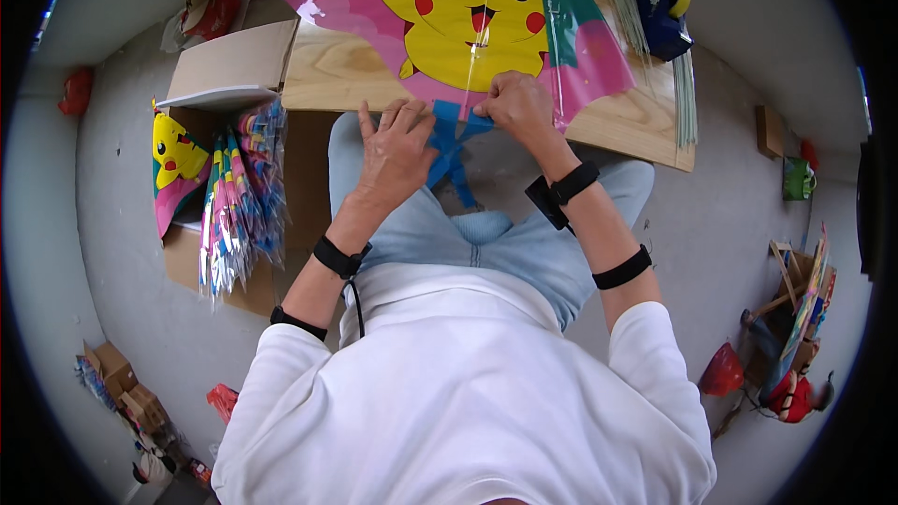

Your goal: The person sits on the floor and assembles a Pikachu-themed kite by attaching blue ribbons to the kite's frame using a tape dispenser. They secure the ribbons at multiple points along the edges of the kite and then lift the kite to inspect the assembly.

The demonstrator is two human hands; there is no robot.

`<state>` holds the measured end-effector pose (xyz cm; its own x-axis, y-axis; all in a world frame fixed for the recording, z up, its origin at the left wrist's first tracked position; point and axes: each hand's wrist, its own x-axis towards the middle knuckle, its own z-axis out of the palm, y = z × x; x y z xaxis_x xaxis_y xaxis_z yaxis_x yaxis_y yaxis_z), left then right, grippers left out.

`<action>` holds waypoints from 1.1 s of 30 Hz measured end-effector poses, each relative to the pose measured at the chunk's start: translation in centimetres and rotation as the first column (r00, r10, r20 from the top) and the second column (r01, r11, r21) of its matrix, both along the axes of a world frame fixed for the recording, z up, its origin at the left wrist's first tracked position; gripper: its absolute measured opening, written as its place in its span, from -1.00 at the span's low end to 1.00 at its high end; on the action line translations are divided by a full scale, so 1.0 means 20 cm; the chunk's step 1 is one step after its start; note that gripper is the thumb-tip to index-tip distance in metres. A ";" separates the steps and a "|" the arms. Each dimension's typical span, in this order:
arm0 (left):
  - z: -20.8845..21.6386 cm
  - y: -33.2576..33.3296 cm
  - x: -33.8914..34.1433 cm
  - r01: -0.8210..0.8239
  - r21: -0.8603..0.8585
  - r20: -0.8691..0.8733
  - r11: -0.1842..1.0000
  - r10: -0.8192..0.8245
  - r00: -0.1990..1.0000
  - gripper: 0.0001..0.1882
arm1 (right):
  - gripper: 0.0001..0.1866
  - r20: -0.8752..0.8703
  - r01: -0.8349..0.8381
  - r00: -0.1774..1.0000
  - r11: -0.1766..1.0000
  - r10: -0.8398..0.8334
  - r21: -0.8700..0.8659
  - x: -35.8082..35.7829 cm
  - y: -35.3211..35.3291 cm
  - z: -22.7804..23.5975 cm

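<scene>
A kite (449,47) of thin glossy sheet lies over the wooden table, printed with a yellow cartoon figure on pink and green. Blue tail strips (449,154) hang from its lower edge, over the gap between my knees. My right hand (519,110) is closed at that edge, pinching a blue strip at the right side of the tail; its fingertips are partly hidden. To the left of the tail, my left hand (391,151) is at the table's front edge with its fingers bent and apart. Its thumb side is against the blue strips.
An open cardboard box (229,285) at the left holds several folded kites (238,192) in clear wrapping. Thin pale rods (686,98) and a blue tape dispenser (659,14) lie at the table's right (645,131). Farther right, boxes and a red container (722,371) stand on the floor.
</scene>
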<state>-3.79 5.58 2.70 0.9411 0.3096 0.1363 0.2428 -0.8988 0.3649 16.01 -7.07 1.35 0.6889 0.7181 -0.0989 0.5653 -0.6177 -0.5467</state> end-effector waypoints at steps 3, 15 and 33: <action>0.00 0.02 -0.01 -0.020 0.012 0.006 1.000 0.020 1.000 -0.53 | -0.64 0.012 0.011 1.000 1.000 -0.011 -0.025 0.01 0.02 0.01; 0.01 0.07 0.07 -0.054 -0.058 0.011 0.997 0.054 0.998 -0.49 | -0.61 0.385 0.437 0.836 0.898 -0.391 -0.038 0.23 -0.24 0.02; 0.08 0.22 0.07 -0.329 -0.451 -0.418 0.829 0.129 0.899 -0.45 | -0.87 -0.130 0.451 0.890 0.885 -0.436 0.117 0.59 -0.40 0.10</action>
